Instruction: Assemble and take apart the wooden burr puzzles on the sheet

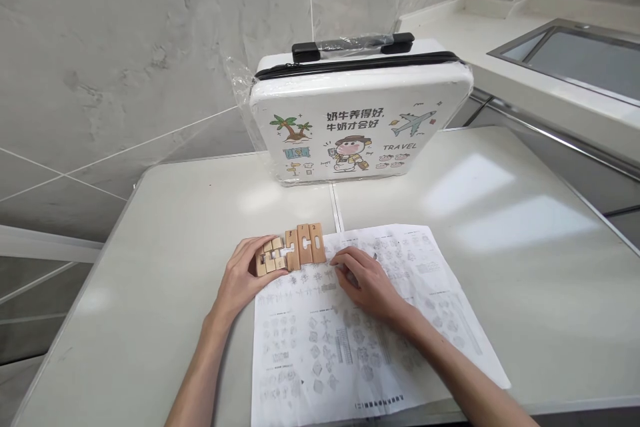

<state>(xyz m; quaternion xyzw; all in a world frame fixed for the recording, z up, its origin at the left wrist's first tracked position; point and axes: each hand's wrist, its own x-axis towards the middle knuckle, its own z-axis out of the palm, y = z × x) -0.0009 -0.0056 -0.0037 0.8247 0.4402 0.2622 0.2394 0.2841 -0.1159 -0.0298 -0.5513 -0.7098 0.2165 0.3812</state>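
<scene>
My left hand (245, 275) is curved around a cluster of small light wooden puzzle pieces (273, 257), its thumb along the near side and fingers along the far side. Against that cluster stand three darker notched wooden puzzle pieces in a row: one marked 3 (292, 255), one marked 1 (303, 255) and one marked 2 (315, 250) with an oblong slot. My right hand (367, 280) rests on a printed instruction sheet (320, 347), just right of the piece marked 2. Its fingers are loosely bent, slightly apart from the thumb, and nothing shows between them.
A white suitcase (360, 140) with cartoon prints, black handle and clear plastic wrap stands at the back of the light table (165, 267). Grey tiled wall (150, 47) rises behind it. At the right back is a counter (465, 33) with a dark inset panel (590, 57).
</scene>
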